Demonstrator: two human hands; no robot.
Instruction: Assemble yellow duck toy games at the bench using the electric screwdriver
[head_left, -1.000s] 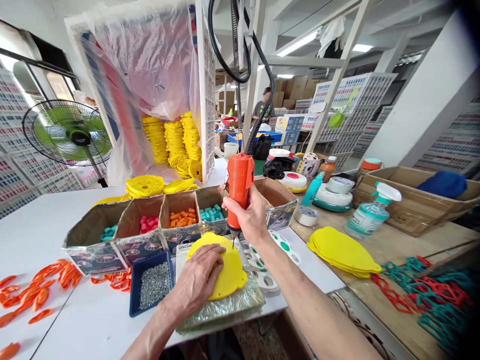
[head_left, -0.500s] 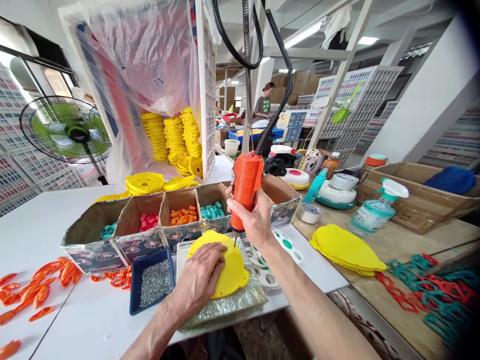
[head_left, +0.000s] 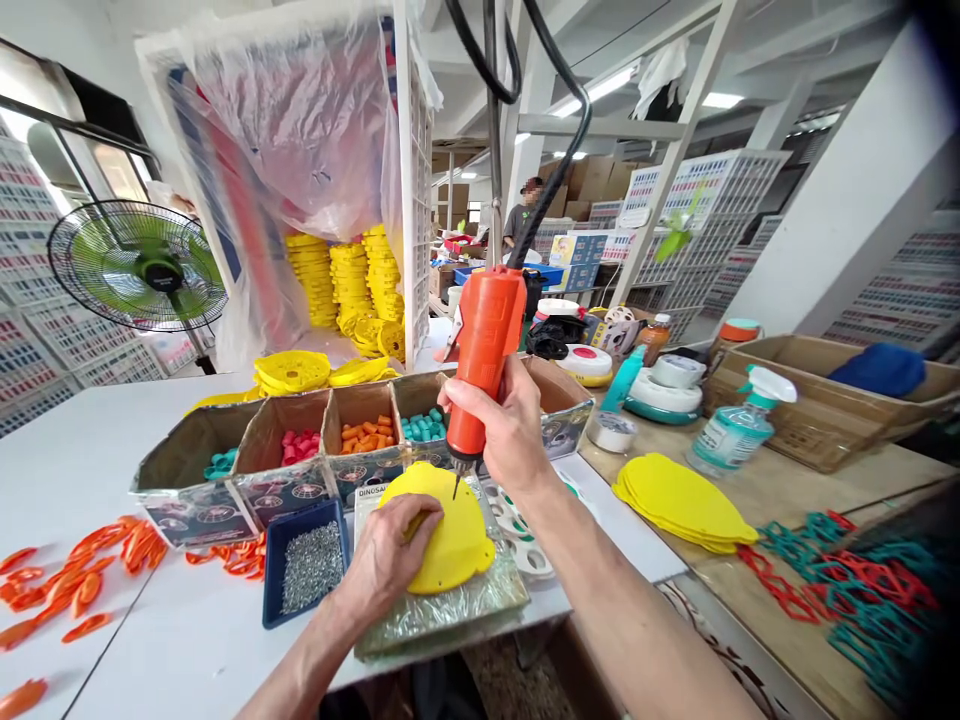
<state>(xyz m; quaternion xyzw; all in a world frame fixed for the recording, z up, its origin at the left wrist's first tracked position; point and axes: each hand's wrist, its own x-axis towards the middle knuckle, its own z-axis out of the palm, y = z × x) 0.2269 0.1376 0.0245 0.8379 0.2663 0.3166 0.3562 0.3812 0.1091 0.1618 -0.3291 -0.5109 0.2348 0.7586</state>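
My right hand [head_left: 517, 425] is wrapped around an orange electric screwdriver [head_left: 484, 345], which hangs by a black cable. The thin bit points down just above the far part of a yellow plastic plate [head_left: 457, 545]. My left hand [head_left: 397, 540] rests over the plate's left side, its fingers curled in and pressed together; whatever they hold, if anything, is hidden. The plate lies on a plastic-wrapped block [head_left: 442, 625]. A blue tray of small metal screws [head_left: 311, 565] stands left of the block.
A divided cardboard bin [head_left: 285, 430] with pink, orange and teal pieces stands behind. Orange parts [head_left: 86, 570] lie at left. At right are stacked yellow plates [head_left: 679, 500], a spray bottle [head_left: 739, 425], tape [head_left: 613, 432] and teal and red parts [head_left: 847, 570]. White perforated pieces [head_left: 525, 550] lie beside the block.
My left hand has gone from lying flat on the yellow plate to curled fingers. The screwdriver has shifted slightly left and now tilts, its bit moving left over the plate.
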